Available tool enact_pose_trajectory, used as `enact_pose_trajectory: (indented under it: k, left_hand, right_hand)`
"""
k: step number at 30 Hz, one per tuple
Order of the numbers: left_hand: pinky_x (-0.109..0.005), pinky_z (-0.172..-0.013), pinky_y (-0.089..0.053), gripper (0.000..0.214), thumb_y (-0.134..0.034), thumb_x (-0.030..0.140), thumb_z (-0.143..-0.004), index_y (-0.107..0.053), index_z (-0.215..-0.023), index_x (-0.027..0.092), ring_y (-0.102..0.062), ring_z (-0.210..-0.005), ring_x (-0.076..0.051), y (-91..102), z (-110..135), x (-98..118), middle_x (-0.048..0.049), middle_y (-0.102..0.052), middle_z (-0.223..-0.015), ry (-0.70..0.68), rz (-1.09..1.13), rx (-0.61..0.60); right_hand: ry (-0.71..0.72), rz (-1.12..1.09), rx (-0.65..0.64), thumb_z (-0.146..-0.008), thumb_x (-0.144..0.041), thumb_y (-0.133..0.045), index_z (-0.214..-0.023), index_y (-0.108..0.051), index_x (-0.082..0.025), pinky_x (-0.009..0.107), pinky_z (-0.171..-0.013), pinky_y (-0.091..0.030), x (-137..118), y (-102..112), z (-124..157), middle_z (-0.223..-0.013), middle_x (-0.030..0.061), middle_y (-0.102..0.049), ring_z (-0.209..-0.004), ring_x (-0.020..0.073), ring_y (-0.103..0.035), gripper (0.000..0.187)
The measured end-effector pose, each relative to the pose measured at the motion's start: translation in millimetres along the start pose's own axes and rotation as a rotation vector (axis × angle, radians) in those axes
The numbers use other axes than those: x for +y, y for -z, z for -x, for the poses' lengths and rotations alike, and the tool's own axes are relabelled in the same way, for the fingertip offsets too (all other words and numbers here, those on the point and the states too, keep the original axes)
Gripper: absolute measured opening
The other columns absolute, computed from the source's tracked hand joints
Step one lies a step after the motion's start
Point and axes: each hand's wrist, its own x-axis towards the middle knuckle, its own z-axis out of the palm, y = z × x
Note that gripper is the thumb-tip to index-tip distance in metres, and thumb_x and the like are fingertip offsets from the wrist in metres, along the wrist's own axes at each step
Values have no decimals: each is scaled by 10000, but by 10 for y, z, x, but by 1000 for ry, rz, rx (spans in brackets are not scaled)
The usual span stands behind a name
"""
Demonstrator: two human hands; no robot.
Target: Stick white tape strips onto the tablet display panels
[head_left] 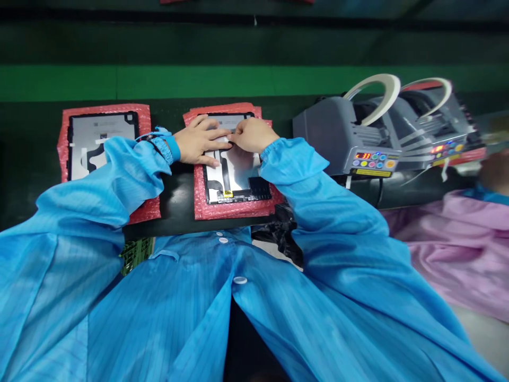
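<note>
An opened tablet back [234,183] lies on a red bubble-wrap pad [222,209] in front of me, its grey inner plate and black flex cables showing. My left hand [199,142], with a blue wrist strap, lies across its upper part with fingers stretched flat and pressing. My right hand [250,135] is closed in a pinch at the upper middle of the tablet, fingertips meeting the left fingertips over a small pale strip I cannot make out clearly. Both arms wear blue sleeves.
A second opened tablet [101,140] rests on another red pad [66,159] to the left. Two grey tape dispensers [350,138] with white tape loops stand to the right. A person in a pink coat [457,249] sits at far right. A green strip [159,79] runs behind.
</note>
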Motion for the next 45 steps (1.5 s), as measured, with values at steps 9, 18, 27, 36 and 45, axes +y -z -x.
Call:
enact_pose_trajectory:
  k: [9, 18, 27, 36, 45]
  left_hand:
    - [-476, -1177, -62, 731, -372, 715, -757, -586, -1332, 318, -223, -1411, -261, 78, 1, 39, 88, -490, -1514, 41, -8, -41]
    - [-488, -1129, -312, 671, -354, 605, -836, -679, -1239, 178, -418, -1335, -326, 200, -253, 22, -107, -671, -1242, 58, -116, 103]
    - [-480, -1147, -271, 734, -269, 677, -876, -663, -1282, 210, -374, -1344, -326, 449, -230, 448, -64, -607, -1357, 131, -193, 213]
    - [-474, -1161, -281, 605, -358, 616, -909, -685, -1208, 203, -395, -1328, -320, 294, -363, 614, -90, -614, -1320, 65, -129, 210]
    - [-508, -1119, -326, 426, -464, 504, -920, -710, -1170, 263, -434, -1329, -356, 148, -493, 691, -87, -625, -1301, 6, -110, 167]
  right_hand:
    - [-6, -399, 312, -754, -231, -784, -434, -412, -184, 208, -659, -417, 518, 232, 587, -441, -55, -311, -649, 95, -530, 493]
    - [-422, -970, 1003, -805, -561, -663, -639, -438, -211, 167, -385, -273, 1666, -100, 1613, -478, -90, -429, -394, 42, -371, 448]
    - [-352, -1062, 1044, -854, -383, -625, -702, -450, -205, 149, -437, -323, 1771, -90, 1330, -573, -81, -449, -463, 36, -415, 292]
    - [-312, -1091, 1199, -879, -370, -552, -848, -401, -232, 124, -466, -337, 1868, -189, 1419, -724, -60, -558, -572, 40, -527, 207]
    - [-262, -1077, 1185, -828, -335, -625, -944, -303, -267, 168, -588, -465, 1870, -144, 1298, -781, -71, -586, -675, 68, -621, 348]
